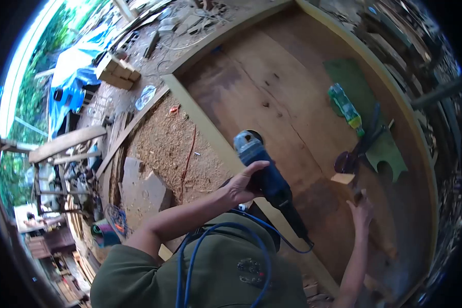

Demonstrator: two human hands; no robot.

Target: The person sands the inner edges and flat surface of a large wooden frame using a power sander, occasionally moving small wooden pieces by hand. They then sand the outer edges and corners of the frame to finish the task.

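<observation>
My left hand (245, 186) is wrapped round a blue angle grinder (269, 177). The grinder's metal head points away from me, over the edge of a large framed wooden panel (256, 92). Its blue cord (220, 224) loops across my shirt. Over the panel's right part, my right hand (362, 209) has its fingers curled at a small dark piece I cannot make out. Just beyond those fingers is a pale wooden block (343, 178). A dark reddish round object (345, 162) lies past the block.
A clear green-tinted bottle (345, 105) and a notched green sheet (387, 154) lie on the panel. Sawdust (164, 138) covers the ground at left. Planks, wooden blocks (117, 72), a red cord (189, 161) and a blue tarp (77, 66) stand or lie around.
</observation>
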